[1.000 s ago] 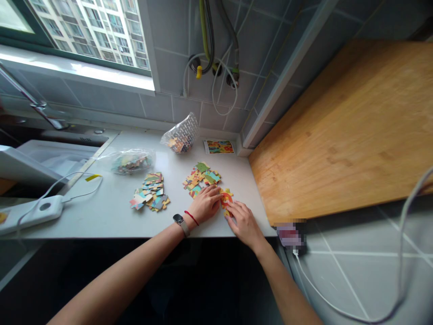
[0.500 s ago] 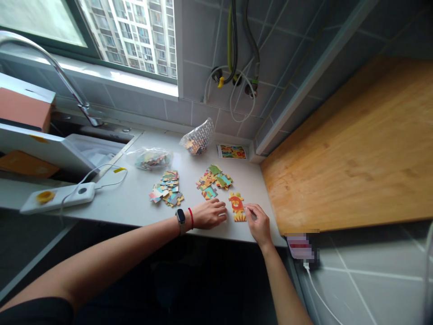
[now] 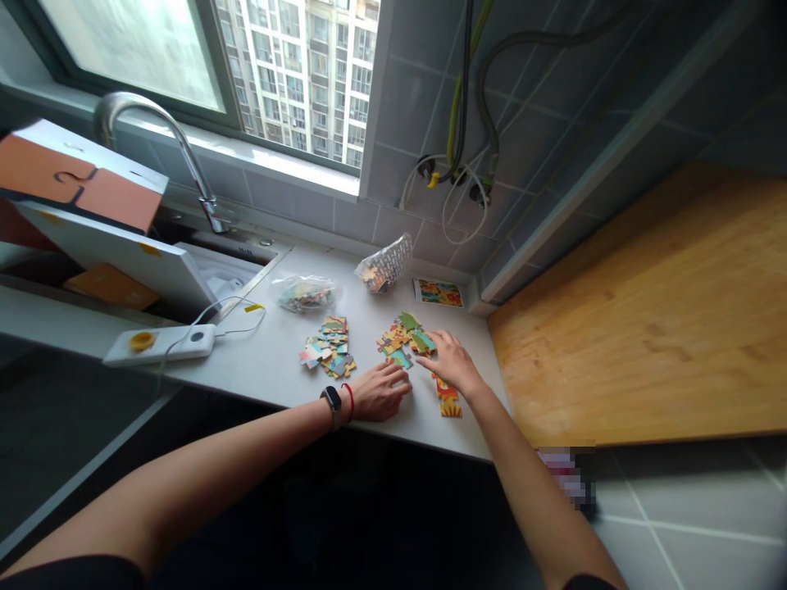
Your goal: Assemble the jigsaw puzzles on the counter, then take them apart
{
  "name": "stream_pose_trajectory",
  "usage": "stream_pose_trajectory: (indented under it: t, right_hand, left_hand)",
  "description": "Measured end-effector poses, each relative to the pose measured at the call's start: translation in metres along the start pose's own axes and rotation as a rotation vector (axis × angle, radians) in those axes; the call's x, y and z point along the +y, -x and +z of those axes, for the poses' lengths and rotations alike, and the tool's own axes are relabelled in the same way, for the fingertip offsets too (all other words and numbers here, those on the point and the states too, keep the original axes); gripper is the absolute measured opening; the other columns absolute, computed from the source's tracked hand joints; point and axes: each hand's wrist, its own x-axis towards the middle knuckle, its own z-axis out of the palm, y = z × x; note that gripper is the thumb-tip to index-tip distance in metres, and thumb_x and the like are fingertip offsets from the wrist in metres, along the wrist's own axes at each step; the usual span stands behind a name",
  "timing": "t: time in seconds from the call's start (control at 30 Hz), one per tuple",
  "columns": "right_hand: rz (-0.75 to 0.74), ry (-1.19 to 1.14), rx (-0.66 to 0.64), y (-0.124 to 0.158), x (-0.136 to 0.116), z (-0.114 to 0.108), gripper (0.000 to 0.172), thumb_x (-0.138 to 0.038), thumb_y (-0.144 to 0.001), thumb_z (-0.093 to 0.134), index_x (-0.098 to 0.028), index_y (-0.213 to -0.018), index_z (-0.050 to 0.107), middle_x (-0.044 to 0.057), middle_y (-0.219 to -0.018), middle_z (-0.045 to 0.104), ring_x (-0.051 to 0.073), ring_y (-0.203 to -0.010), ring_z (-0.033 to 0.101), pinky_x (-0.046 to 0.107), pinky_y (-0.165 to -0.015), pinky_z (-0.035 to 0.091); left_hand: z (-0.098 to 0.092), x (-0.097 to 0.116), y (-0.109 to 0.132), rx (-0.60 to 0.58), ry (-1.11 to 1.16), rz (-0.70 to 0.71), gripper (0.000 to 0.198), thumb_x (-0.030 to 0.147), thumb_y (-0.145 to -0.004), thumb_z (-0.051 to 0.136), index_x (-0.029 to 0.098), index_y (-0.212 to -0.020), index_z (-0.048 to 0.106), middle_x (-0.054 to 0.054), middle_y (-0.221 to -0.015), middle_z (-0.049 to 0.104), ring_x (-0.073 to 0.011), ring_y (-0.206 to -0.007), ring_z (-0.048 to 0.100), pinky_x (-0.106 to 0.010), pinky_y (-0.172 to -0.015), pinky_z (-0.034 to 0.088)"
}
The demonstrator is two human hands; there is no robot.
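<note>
My right hand (image 3: 452,360) reaches over the right pile of puzzle pieces (image 3: 402,328), thumb and fingers apart, fingertips at the pile's right edge. Under that hand lie joined orange and red puzzle pieces (image 3: 451,407), their upper part covered. My left hand (image 3: 381,392) rests on the counter just below the pile, fingers loosely bent and nothing visible in them; it wears a watch and a red cord at the wrist. Farther left lies another pile of puzzle pieces (image 3: 329,348), several overlapping.
Behind the piles sit two clear bags of pieces, one flat bag (image 3: 304,292) and one upright bag (image 3: 384,264). A small picture card (image 3: 438,292) lies near the wall. A power strip (image 3: 160,344) is at left, a wooden board (image 3: 639,328) at right, a sink faucet (image 3: 190,156) behind.
My right hand has moved from beside the joined orange pieces up and over to the right pile, its fingers spreading. My left hand stays resting on the counter. The view has shifted left.
</note>
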Motion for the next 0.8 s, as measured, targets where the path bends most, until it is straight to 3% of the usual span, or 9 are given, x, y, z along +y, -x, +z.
stream_pose_trajectory:
  t: [0.1,0.33,0.5,0.63,0.8]
  right_hand:
    - [0.04,0.101,-0.051,-0.019,-0.011,0.005,0.07,-0.046,-0.079,0.083,-0.023,-0.141,0.061,0.019,-0.142,0.059,0.039,-0.126,0.06,0.052,-0.102,0.051]
    - [0.029,0.036,-0.018,-0.029,0.0,0.01,0.052,-0.028,-0.082,0.078,-0.022,-0.132,0.066,0.014,-0.122,0.072,0.029,-0.112,0.069,0.041,-0.101,0.053]
    - [-0.013,-0.049,0.088,0.012,0.019,0.0,0.052,-0.026,-0.083,0.073,-0.019,-0.134,0.066,0.013,-0.13,0.066,0.028,-0.12,0.066,0.042,-0.11,0.05]
    - [0.008,-0.124,0.219,0.063,0.056,-0.005,0.049,-0.024,-0.085,0.067,-0.025,-0.135,0.066,0.011,-0.136,0.059,0.028,-0.126,0.063,0.045,-0.112,0.051]
    - [-0.015,-0.152,0.086,0.105,0.092,-0.014,0.055,-0.013,-0.084,0.062,-0.028,-0.137,0.065,0.01,-0.145,0.054,0.027,-0.134,0.057,0.048,-0.117,0.047]
  left_hand:
    - [-0.002,0.0,0.002,0.005,-0.017,-0.019,0.021,0.027,-0.092,0.059,0.018,-0.111,0.063,-0.012,-0.118,0.066,-0.0275,-0.108,0.061,-0.041,-0.099,0.047]
    - [0.0,0.0,0.005,0.013,-0.013,-0.053,0.019,0.029,-0.092,0.062,0.019,-0.108,0.062,-0.012,-0.117,0.066,-0.0282,-0.112,0.061,-0.04,-0.094,0.049]
    - [0.002,0.0,0.007,0.03,0.001,-0.076,0.019,0.03,-0.091,0.064,0.019,-0.107,0.062,-0.012,-0.117,0.066,-0.0281,-0.11,0.061,-0.04,-0.093,0.049]
    - [0.006,-0.001,0.008,0.036,0.02,-0.091,0.02,0.029,-0.091,0.065,0.02,-0.108,0.062,-0.012,-0.117,0.066,-0.028,-0.11,0.061,-0.04,-0.093,0.049]
    - [0.007,-0.002,0.009,0.028,0.037,-0.097,0.02,0.028,-0.093,0.061,0.02,-0.111,0.063,-0.012,-0.121,0.066,-0.0282,-0.114,0.061,-0.041,-0.096,0.05]
